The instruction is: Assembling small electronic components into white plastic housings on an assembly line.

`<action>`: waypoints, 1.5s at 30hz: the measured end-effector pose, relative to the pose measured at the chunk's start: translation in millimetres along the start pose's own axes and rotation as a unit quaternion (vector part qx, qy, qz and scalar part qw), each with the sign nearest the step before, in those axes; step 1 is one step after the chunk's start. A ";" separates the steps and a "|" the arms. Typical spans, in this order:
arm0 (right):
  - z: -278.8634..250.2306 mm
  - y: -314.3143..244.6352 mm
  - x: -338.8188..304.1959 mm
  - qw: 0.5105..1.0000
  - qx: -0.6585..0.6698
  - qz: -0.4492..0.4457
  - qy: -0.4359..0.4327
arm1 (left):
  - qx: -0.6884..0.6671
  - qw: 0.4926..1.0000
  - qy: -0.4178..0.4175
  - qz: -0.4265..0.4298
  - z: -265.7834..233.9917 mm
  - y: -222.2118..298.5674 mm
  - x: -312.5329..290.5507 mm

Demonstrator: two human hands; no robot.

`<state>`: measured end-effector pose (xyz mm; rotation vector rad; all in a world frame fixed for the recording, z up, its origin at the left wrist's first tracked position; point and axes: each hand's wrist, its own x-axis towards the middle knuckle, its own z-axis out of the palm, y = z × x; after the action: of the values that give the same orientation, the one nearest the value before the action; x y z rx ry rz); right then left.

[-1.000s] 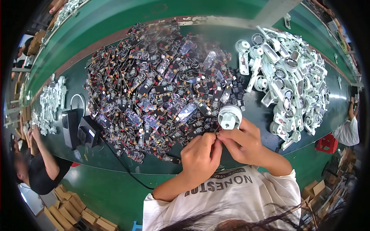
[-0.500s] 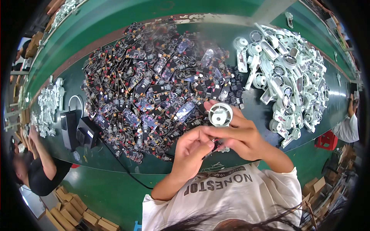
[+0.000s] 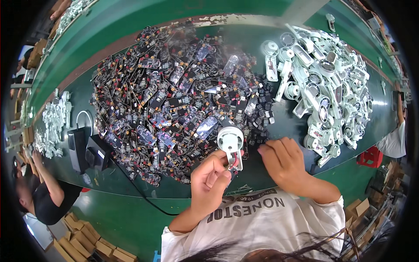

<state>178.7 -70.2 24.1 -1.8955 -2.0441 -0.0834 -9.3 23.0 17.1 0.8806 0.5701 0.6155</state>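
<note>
Left hand [image 3: 205,181], lower centre of frame: drawn closed, thumb tip brought up to bent fingers, with hold of a white fan case [image 3: 230,136] near its handle. Case just below the middle of frame, round slotted head toward the top, handle toward the bottom edge. Red wires [image 3: 236,160] along the handle, close to thumb and fingertips; exact pinch point too small to tell.

Right hand [image 3: 283,161], right of lower centre: well apart from the case, back of hand up, fingers partly bent and close together, palm hidden. Cannot tell whether holding anything. Near the fingertips: small black parts [image 3: 265,114], at the right border of a wide heap of circuit boards [image 3: 170,105] filling centre and left of centre.

Upper right of frame: pile of white cases [image 3: 325,83], many with round heads. Under boards and cases: dark green table [image 3: 286,122].

Left of frame: two black boxes [image 3: 78,150] side by side, white cord [image 3: 85,112] arched above, black cable [image 3: 150,203] trailing toward lower centre. Far left: pile of white parts [image 3: 52,126]; below it, person [image 3: 50,203] in dark top. Lower left: cardboard boxes [image 3: 83,240]. Right edge: red stool [image 3: 370,158].
</note>
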 end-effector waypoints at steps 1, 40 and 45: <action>0.2 1.3 -1.3 1.000 0.000 -0.002 0.000 | 0.000 1.000 0.001 0.002 0.8 -1.6 -0.5; 13.2 -8.2 21.0 0.883 0.452 0.108 0.059 | 0.028 0.997 0.039 0.064 12.9 -18.7 -4.6; 3.7 -14.2 24.2 0.880 0.460 0.094 0.070 | 0.059 0.996 0.044 0.051 15.4 -10.1 -1.9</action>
<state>163.1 -47.5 30.4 -1.3795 -1.3786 0.6620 2.4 8.7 17.0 1.0014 0.6491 0.7229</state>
